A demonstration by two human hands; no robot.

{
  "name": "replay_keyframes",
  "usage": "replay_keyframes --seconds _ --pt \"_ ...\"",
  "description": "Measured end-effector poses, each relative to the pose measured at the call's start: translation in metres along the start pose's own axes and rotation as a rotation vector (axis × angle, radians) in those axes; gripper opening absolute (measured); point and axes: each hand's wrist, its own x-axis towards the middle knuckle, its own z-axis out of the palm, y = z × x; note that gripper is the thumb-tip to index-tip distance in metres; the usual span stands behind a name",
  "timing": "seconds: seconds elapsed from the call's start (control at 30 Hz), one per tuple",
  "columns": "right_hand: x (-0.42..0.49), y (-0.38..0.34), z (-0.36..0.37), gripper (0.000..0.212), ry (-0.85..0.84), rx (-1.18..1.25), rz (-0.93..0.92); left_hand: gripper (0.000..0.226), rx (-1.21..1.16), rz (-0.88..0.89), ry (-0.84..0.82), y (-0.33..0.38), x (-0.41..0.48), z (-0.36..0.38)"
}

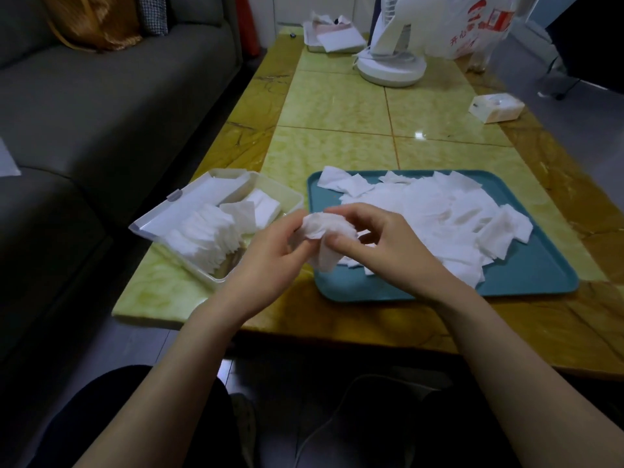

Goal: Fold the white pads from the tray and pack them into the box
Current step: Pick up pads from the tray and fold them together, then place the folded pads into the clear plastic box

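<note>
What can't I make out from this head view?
Head view only:
Fold of the held pad: hidden by fingers of left hand and right hand.
Count of packed pads in the box: unclear, stacked edge-on and blurred.
Lower loose pads on the tray: hidden by overlapping ones.
Top of the fan: cut off by the frame edge.

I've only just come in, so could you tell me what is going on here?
A person at the table is folding one white pad, pinched between the left hand and the right hand above the near left corner of the teal tray. A loose heap of unfolded pads lies on that tray. The clear box to its left holds a row of folded pads.
</note>
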Motion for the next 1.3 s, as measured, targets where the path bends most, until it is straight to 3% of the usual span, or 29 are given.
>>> replay_keyframes --seconds 0.1,0.27,0.43,0.5,0.57,0.67,0.83,1.07,1.2,1.3 --pt "0.003 -0.009 0.008 0.016 -0.011 -0.023 -0.025 0.006 0.027 0.024 0.009 -0.004 -0.003 -0.012" --pt "0.013 -0.024 0.022 0.031 0.005 -0.074 -0.011 0.019 0.092 0.04 0.118 -0.001 0.0 -0.026" --pt "0.034 -0.032 0.026 0.011 0.116 -0.184 -0.074 0.007 0.094 0.035 0.111 -0.003 0.009 -0.05" --pt "0.044 -0.033 0.023 0.015 0.151 -0.204 -0.06 0.009 0.227 0.058 0.164 -0.008 0.019 -0.068" --pt "0.054 -0.033 0.021 0.023 0.184 -0.211 -0.022 0.022 0.515 0.059 0.165 -0.018 0.032 -0.085" --pt "0.066 -0.034 0.026 0.031 0.187 -0.16 0.034 0.031 0.804 0.001 0.044 -0.031 0.05 -0.1" --pt "0.085 -0.037 0.041 0.025 0.15 -0.076 0.103 0.025 0.968 -0.009 -0.166 -0.043 0.069 -0.095" --pt "0.11 -0.037 0.066 0.02 0.141 -0.176 0.118 0.017 1.141 0.129 -0.156 -0.041 0.073 -0.103" --pt "0.123 -0.038 0.081 0.028 0.052 -0.329 0.108 0.023 1.267 0.243 -0.179 -0.038 0.065 -0.108" --pt "0.126 -0.037 0.092 0.02 -0.159 -0.438 0.173 0.025 1.287 0.24 -0.212 -0.039 0.058 -0.112"
